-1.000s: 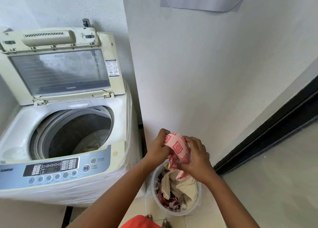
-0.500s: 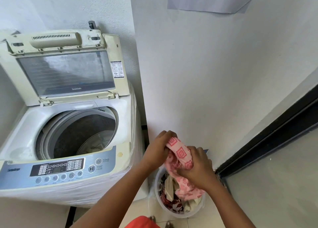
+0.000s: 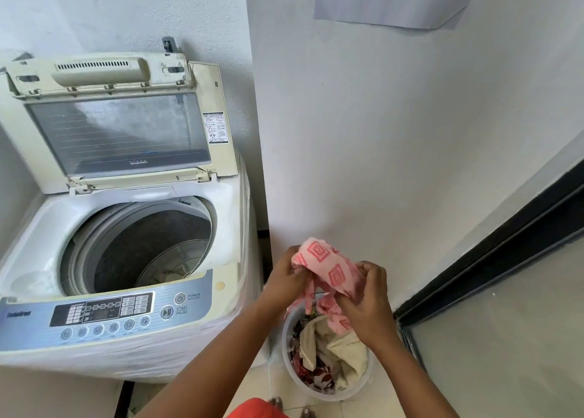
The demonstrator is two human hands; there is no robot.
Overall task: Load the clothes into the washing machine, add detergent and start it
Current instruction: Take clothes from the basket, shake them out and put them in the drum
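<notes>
A top-loading washing machine (image 3: 227,215) stands at the left with its lid (image 3: 120,127) raised and its drum (image 3: 148,253) looking dark and bare. To its right, on the floor, a round white bucket (image 3: 357,394) holds several clothes, among them a cream garment (image 3: 344,351). Both hands hold a pink patterned cloth (image 3: 328,266) above the bucket: my left hand (image 3: 289,278) grips its left end and my right hand (image 3: 366,304) its right part. The cloth's lower part hangs down into the bucket.
The control panel (image 3: 107,313) with power and start buttons runs along the machine's front. A white wall (image 3: 395,149) stands straight behind the bucket. A black door frame (image 3: 493,259) runs along the right, beside a grey floor.
The pink cloth has been lifted higher out of the bucket, and both hands have moved apart along it. The cream garment in the bucket shows more than half a second ago.
</notes>
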